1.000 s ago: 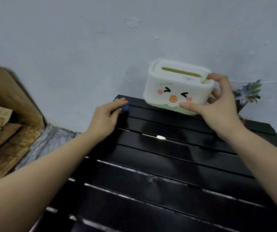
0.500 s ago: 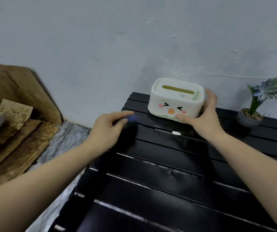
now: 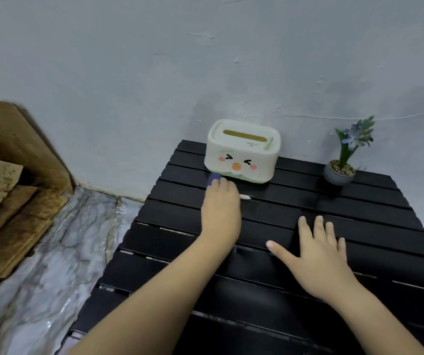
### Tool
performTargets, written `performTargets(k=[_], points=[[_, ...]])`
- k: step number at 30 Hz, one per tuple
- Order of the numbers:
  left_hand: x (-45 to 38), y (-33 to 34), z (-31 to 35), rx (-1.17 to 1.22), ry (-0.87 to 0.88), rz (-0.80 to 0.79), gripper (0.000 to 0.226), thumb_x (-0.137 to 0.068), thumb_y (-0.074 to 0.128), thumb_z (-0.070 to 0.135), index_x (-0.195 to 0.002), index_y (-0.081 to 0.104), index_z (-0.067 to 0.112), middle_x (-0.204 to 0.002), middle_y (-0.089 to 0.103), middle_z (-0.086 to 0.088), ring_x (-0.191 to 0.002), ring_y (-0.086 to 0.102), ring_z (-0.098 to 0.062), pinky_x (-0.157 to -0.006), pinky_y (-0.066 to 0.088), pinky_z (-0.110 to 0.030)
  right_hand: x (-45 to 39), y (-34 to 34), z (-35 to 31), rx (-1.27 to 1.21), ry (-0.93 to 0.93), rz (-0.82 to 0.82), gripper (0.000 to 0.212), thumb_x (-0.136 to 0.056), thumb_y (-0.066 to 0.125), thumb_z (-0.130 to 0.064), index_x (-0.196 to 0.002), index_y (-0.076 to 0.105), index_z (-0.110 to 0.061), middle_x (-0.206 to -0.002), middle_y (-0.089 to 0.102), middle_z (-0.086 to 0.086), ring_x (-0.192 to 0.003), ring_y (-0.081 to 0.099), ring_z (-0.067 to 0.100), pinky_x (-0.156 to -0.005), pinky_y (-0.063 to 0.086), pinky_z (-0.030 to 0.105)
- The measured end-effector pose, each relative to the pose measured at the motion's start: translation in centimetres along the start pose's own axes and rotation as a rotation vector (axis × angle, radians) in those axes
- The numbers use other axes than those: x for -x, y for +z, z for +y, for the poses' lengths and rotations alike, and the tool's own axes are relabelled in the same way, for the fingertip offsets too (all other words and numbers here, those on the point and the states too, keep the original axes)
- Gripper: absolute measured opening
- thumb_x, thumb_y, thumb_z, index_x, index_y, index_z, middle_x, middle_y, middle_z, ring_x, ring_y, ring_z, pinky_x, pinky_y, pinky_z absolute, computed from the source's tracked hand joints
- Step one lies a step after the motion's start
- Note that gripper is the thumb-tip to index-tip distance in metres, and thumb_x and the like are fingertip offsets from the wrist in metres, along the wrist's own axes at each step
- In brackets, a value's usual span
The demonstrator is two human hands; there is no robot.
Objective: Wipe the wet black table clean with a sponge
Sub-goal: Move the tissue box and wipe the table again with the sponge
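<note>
The black slatted table (image 3: 359, 213) fills the lower right of the view. My left hand (image 3: 220, 208) presses a small blue sponge (image 3: 214, 178) onto the slats, just in front of the left corner of the white tissue box (image 3: 243, 149). Only the sponge's far end shows past my fingers. My right hand (image 3: 318, 249) lies flat on the table with its fingers spread and nothing in it. A small white scrap (image 3: 245, 197) lies on a slat just right of my left hand.
The tissue box, with a cartoon face, stands at the table's back edge against the grey wall. A small potted plant (image 3: 340, 170) stands at the back right. Brown cardboard (image 3: 13, 175) leans at the left, over a marbled floor (image 3: 52, 252).
My right hand has set the tissue box down at the back and let go, and now rests flat on the table. My left hand moved right with the sponge, up to the box.
</note>
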State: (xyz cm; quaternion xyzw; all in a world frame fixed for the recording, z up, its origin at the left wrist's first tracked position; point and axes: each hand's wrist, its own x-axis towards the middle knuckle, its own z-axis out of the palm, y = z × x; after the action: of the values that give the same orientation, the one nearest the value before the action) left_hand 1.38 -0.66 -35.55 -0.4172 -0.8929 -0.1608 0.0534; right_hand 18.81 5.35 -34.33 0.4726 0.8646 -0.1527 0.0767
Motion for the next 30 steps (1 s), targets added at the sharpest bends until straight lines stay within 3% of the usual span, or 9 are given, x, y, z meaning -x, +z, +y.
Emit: performTargets(k=[4, 10, 13, 16, 20, 23, 25, 28, 30], points=[[2.0, 0.8, 2.8, 0.418, 0.297, -0.142, 0.042, -0.083, 0.054, -0.003, -0.120, 0.064, 0.013, -0.127, 0.063, -0.005, -0.121, 0.055, -0.025, -0.101, 0.044, -0.036, 0.6, -0.1, 0.7, -0.015, -0.042, 0.036, 0.102, -0.083, 0.029, -0.080, -0.157, 0.003, -0.016, -0.165, -0.007, 0.011, -0.151, -0.010, 0.028, -0.122, 0.001, 0.047], [0.7, -2.3, 0.3, 0.826, 0.170, -0.404, 0.031, -0.092, 0.056, 0.008, -0.114, 0.072, 0.024, -0.112, 0.072, 0.006, -0.109, 0.063, -0.007, -0.104, 0.045, -0.031, 4.3, -0.7, 4.1, 0.020, 0.050, 0.034, 0.106, -0.082, 0.032, -0.080, -0.156, 0.003, -0.010, -0.165, -0.004, 0.011, -0.152, -0.007, 0.027, -0.122, 0.005, 0.047], [0.9, -3.5, -2.6, 0.770, 0.106, -0.231, 0.033, -0.092, 0.057, 0.011, -0.118, 0.069, 0.026, -0.117, 0.070, 0.010, -0.113, 0.061, -0.005, -0.106, 0.044, -0.030, 6.4, -0.5, 6.0, 0.015, 0.096, 0.059, 0.109, -0.079, 0.029, -0.082, -0.156, 0.003, -0.010, -0.165, -0.003, 0.012, -0.152, -0.005, 0.028, -0.123, 0.006, 0.046], [2.0, -2.5, -4.2, 0.505, 0.018, -0.074, 0.041, -0.095, 0.054, 0.014, -0.136, 0.052, 0.013, -0.139, 0.055, -0.003, -0.128, 0.050, -0.020, -0.109, 0.034, -0.026, 7.8, -0.3, 7.2, -0.034, 0.085, 0.075, 0.107, -0.080, 0.028, -0.081, -0.156, 0.004, -0.009, -0.165, -0.004, 0.009, -0.152, -0.007, 0.023, -0.123, 0.005, 0.044], [2.3, 0.1, -1.7, 0.260, -0.016, -0.035, 0.027, -0.096, 0.047, 0.011, -0.122, 0.053, 0.005, -0.126, 0.054, -0.015, -0.108, 0.054, -0.037, -0.087, 0.042, -0.042, 8.9, -0.2, 8.0, -0.093, 0.062, 0.093, 0.102, -0.084, 0.032, -0.077, -0.157, 0.003, -0.011, -0.165, -0.008, 0.005, -0.151, -0.012, 0.018, -0.123, 0.001, 0.040], [2.5, 1.2, 3.2, 0.315, 0.167, -0.091, 0.023, -0.095, 0.047, 0.009, -0.116, 0.057, 0.005, -0.120, 0.058, -0.016, -0.110, 0.055, -0.036, -0.093, 0.042, -0.042, 9.9, 0.0, 8.2, -0.108, 0.057, 0.103, 0.099, -0.086, 0.033, -0.074, -0.157, 0.003, -0.012, -0.165, -0.008, 0.004, -0.151, -0.012, 0.017, -0.123, 0.000, 0.038], [3.8, 1.7, 7.1, 0.446, 0.304, -0.179, 0.027, -0.096, 0.048, 0.009, -0.120, 0.060, 0.007, -0.125, 0.061, -0.014, -0.119, 0.053, -0.032, -0.101, 0.035, -0.034, 10.8, 0.0, 8.5, -0.111, 0.065, 0.108, 0.099, -0.086, 0.034, -0.074, -0.157, 0.004, -0.012, -0.165, -0.007, 0.004, -0.151, -0.011, 0.017, -0.123, 0.001, 0.037], [6.8, 1.2, 11.1, 0.676, 0.406, -0.337, 0.033, -0.097, 0.051, 0.014, -0.128, 0.061, 0.019, -0.137, 0.058, -0.001, -0.132, 0.047, -0.017, -0.111, 0.034, -0.030, 12.7, 0.0, 9.3, -0.097, 0.120, 0.098, 0.099, -0.087, 0.035, -0.073, -0.157, 0.003, -0.011, -0.165, -0.006, 0.005, -0.152, -0.009, 0.018, -0.123, 0.003, 0.037], [8.8, 0.6, 11.9, 0.773, 0.480, -0.441, 0.033, -0.096, 0.054, 0.014, -0.127, 0.062, 0.021, -0.134, 0.060, 0.003, -0.130, 0.048, -0.009, -0.110, 0.035, -0.025, 14.5, 0.1, 10.0, -0.067, 0.167, 0.079, 0.101, -0.086, 0.033, -0.075, -0.156, 0.002, -0.009, -0.165, -0.007, 0.007, -0.152, -0.008, 0.020, -0.123, 0.004, 0.038]])
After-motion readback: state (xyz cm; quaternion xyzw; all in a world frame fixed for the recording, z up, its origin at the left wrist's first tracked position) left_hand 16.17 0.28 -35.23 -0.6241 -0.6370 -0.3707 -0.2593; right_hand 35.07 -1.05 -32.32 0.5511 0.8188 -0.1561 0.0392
